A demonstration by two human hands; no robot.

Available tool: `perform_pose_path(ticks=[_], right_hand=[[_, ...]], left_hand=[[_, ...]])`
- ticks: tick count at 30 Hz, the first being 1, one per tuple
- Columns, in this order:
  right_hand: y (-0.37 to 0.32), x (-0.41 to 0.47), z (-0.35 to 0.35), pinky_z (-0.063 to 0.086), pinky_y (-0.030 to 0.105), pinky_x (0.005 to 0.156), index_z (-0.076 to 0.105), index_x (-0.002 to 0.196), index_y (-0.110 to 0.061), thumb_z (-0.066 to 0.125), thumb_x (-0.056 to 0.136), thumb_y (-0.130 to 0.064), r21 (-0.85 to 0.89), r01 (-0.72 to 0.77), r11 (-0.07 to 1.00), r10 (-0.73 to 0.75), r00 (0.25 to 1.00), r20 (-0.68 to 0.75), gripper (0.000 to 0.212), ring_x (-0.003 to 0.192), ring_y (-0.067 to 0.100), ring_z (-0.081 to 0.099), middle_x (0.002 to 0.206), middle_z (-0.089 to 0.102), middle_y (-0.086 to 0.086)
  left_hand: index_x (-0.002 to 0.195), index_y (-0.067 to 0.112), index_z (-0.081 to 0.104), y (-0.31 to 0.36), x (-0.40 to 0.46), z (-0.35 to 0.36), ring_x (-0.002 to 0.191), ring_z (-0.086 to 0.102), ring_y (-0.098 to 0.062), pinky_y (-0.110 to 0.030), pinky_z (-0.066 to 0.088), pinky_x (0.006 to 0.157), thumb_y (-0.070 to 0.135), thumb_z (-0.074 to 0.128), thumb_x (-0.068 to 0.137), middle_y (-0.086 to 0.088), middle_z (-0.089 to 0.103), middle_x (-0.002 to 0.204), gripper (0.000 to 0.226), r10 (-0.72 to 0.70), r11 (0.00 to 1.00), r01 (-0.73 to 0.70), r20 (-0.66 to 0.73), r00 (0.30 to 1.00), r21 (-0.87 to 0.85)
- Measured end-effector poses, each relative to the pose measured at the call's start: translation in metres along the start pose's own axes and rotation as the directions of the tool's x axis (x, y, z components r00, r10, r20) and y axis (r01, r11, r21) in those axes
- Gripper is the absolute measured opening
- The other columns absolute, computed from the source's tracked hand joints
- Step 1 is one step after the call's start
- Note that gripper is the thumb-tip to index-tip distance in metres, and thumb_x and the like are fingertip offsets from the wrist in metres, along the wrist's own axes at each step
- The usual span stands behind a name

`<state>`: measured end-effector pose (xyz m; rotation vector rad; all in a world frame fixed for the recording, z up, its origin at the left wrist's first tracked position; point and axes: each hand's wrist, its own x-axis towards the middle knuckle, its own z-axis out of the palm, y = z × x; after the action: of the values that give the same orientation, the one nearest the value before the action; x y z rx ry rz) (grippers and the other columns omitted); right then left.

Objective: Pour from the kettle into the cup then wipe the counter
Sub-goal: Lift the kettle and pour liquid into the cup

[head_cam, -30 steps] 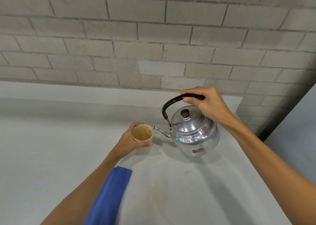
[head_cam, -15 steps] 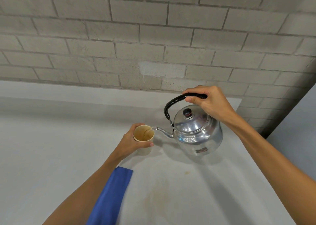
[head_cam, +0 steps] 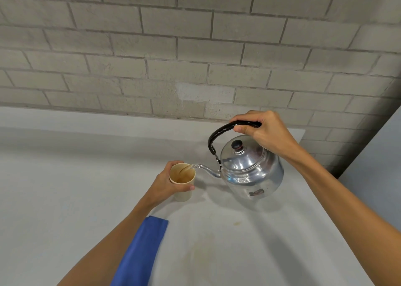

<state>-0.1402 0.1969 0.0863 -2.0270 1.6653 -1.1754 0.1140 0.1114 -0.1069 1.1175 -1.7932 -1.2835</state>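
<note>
While a thin stream of liquid (head_cam: 186, 169) runs from the spout into it, the cup (head_cam: 182, 177) stands near the middle of the grey counter (head_cam: 54, 188), at about 9 o'clock from the kettle. Starting at the left, the counter lies bare out to its far edge, where it meets a wall of pale blocks (head_cam: 152, 47). A folded blue cloth (head_cam: 141, 253) lies on the counter at about 7 o'clock from the cup, partly under the left forearm, which crosses over its left side. The left hand (head_cam: 165, 186) is wrapped around the cup from the left, fingers behind it and thumb across the near side, closed on its wall. The cup is tan paper with a brownish inside, and its base appears to rest on the counter. A faint yellowish stain (head_cam: 204, 255) marks the counter at about 5 o'clock from the cup, with a small brown spot (head_cam: 237, 223) beyond it. The spout tip sits just over the cup's rim at 2 o'clock. The kettle (head_cam: 249, 172), shiny metal with a dark knob on its lid, is tilted toward the cup and held off the counter, its shadow beneath it. The right hand (head_cam: 267, 131) is closed around the black handle (head_cam: 213, 138) at the kettle's 12 o'clock
</note>
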Motion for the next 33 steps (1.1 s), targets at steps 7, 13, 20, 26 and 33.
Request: perform_pose_path(ticks=[7,13,20,26,33], right_hand=[[-0.002,0.000,-0.002,0.047,0.021,0.091,0.073,0.102,-0.019,0.071,0.080,-0.016,-0.008,0.005,1.000,-0.005,1.000,0.002,0.023,0.097,0.007,0.064,0.095,0.070,-0.009],[-0.003,0.000,-0.005,0.047,0.010,0.085,0.073,0.102,-0.019,0.071,0.080,-0.016,-0.021,0.016,1.000,-0.016,1.000,0.002,0.022,0.092,-0.001,0.063,0.090,0.068,-0.017],[-0.003,0.000,-0.008,0.042,0.002,0.076,0.073,0.102,-0.018,0.071,0.080,-0.015,-0.023,0.021,1.000,-0.021,1.000,0.000,0.023,0.082,-0.012,0.060,0.087,0.067,-0.020],[-0.007,-0.001,-0.009,0.050,0.024,0.085,0.074,0.100,-0.021,0.071,0.080,-0.018,-0.036,0.008,0.999,-0.008,1.000,-0.002,0.021,0.090,0.014,0.065,0.094,0.074,-0.002],[-0.011,0.000,-0.012,0.046,0.016,0.082,0.073,0.102,-0.020,0.071,0.080,-0.019,-0.040,0.011,0.999,-0.011,1.000,0.003,0.022,0.093,0.015,0.065,0.097,0.073,0.000]], left_hand=[[0.109,0.051,0.048,0.000,0.000,0.000,0.097,0.062,-0.003,-0.020,0.051,0.072,0.051,0.090,0.043,0.013,0.062,0.110,0.078,0.005,1.000,-0.005,0.002,1.000,0.000],[0.110,0.050,0.048,0.000,0.000,-0.001,0.099,0.061,-0.008,-0.022,0.051,0.073,0.050,0.090,0.043,0.012,0.061,0.111,0.079,0.005,1.000,-0.005,0.009,1.000,0.005],[0.110,0.050,0.048,0.000,0.000,-0.001,0.098,0.061,-0.004,-0.021,0.051,0.073,0.053,0.090,0.041,0.015,0.061,0.110,0.080,0.006,1.000,-0.006,0.005,1.000,0.017],[0.110,0.049,0.049,0.001,0.000,-0.001,0.092,0.060,0.008,-0.020,0.050,0.073,0.053,0.090,0.041,0.017,0.062,0.108,0.080,0.005,1.000,-0.005,0.004,1.000,0.030],[0.111,0.048,0.049,0.001,0.000,-0.001,0.100,0.061,-0.007,-0.025,0.052,0.079,0.051,0.090,0.042,0.012,0.062,0.110,0.080,0.006,1.000,-0.006,0.009,1.000,0.018]])
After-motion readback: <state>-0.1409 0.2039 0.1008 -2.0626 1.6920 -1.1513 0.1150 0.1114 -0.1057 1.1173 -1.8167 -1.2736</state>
